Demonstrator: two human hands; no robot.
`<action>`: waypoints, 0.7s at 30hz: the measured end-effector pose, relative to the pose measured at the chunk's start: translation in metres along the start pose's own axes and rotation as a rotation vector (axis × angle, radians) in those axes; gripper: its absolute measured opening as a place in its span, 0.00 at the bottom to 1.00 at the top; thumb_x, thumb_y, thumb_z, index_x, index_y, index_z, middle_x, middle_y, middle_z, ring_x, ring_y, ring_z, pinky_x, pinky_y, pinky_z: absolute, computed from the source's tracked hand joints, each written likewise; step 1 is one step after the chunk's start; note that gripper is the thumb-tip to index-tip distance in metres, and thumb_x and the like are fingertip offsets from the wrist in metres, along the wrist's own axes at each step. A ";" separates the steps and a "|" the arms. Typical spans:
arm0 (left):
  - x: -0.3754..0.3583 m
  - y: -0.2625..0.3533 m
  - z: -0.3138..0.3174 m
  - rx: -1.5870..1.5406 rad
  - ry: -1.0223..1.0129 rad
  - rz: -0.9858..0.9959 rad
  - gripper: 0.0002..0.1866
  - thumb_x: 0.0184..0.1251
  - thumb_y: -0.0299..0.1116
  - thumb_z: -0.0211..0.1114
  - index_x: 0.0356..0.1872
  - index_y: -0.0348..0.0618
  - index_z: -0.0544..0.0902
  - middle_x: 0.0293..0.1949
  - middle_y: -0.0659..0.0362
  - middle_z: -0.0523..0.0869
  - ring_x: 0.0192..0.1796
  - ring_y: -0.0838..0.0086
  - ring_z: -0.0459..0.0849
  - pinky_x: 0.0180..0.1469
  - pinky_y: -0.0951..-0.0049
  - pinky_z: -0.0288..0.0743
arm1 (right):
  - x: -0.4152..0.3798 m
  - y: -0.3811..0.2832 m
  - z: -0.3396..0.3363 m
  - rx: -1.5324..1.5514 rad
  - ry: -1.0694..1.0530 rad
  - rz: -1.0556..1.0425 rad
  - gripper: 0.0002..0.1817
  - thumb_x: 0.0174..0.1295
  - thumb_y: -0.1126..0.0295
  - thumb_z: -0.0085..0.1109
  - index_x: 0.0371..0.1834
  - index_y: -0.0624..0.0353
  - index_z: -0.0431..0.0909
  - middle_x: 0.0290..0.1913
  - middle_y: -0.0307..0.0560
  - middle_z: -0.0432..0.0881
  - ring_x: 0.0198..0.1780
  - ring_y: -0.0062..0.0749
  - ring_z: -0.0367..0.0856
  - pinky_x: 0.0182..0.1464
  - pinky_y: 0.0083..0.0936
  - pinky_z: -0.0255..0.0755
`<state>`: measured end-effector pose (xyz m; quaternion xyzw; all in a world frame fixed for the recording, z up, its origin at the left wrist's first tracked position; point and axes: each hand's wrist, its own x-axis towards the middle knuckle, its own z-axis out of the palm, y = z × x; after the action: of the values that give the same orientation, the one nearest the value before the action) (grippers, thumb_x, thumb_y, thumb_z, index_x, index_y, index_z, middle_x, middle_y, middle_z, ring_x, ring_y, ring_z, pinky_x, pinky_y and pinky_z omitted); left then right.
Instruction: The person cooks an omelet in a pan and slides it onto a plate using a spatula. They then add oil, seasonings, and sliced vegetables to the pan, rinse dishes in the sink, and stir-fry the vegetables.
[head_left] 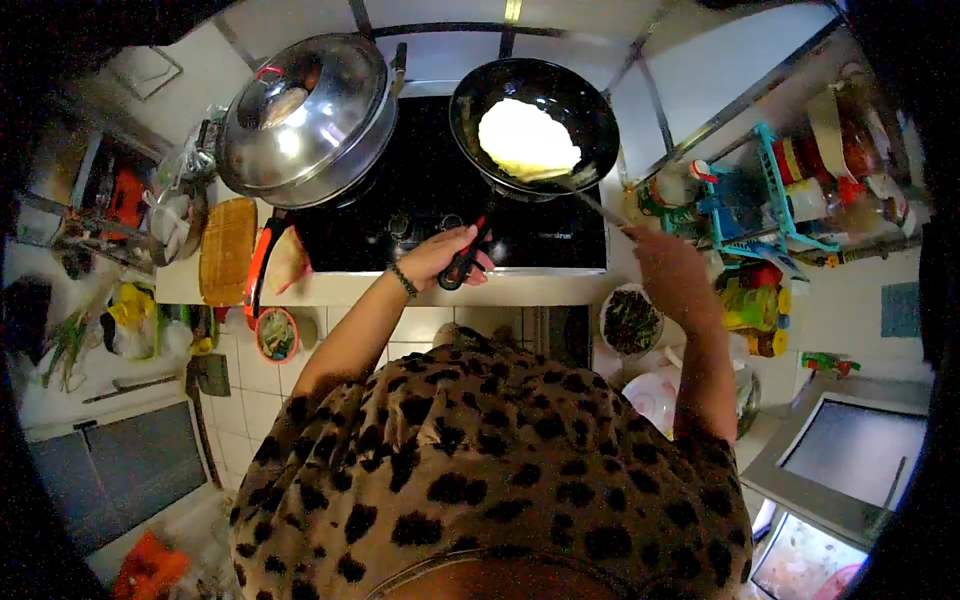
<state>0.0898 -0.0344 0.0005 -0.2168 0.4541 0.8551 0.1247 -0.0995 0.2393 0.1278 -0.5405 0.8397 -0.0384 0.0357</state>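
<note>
A black wok [595, 112] stands on the right side of the black cooktop [430, 185], with a pale, yellow-edged food like egg [525, 140] in it. My left hand [447, 258] is closed around the wok's black handle, which points toward me. To the right of the wok, my right hand [668, 268] is wrapped around a long utensil [602, 210]. The utensil's far end reaches the wok's lower right rim beside the food; its tip is hard to make out.
A large pan with a domed metal lid [335, 115] occupies the left burner. Left of the cooktop lies a wooden board [228, 250]. On the right are a bowl of dark greens [631, 320], a turquoise rack [775, 190] with bottles, and a yellow-capped container group [752, 308].
</note>
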 end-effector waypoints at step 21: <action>0.035 -0.004 -0.001 -0.302 -0.269 -0.123 0.07 0.68 0.32 0.55 0.30 0.49 0.68 0.17 0.69 0.68 0.14 0.86 0.60 0.15 0.80 0.56 | 0.115 0.130 0.015 0.641 -0.327 0.514 0.13 0.58 0.65 0.51 0.41 0.58 0.79 0.35 0.54 0.82 0.36 0.47 0.80 0.40 0.40 0.73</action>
<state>0.0618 -0.0324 -0.0201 -0.1441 0.2861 0.9254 0.2024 -0.2636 0.1876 0.0977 -0.2748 0.8759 -0.2007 0.3421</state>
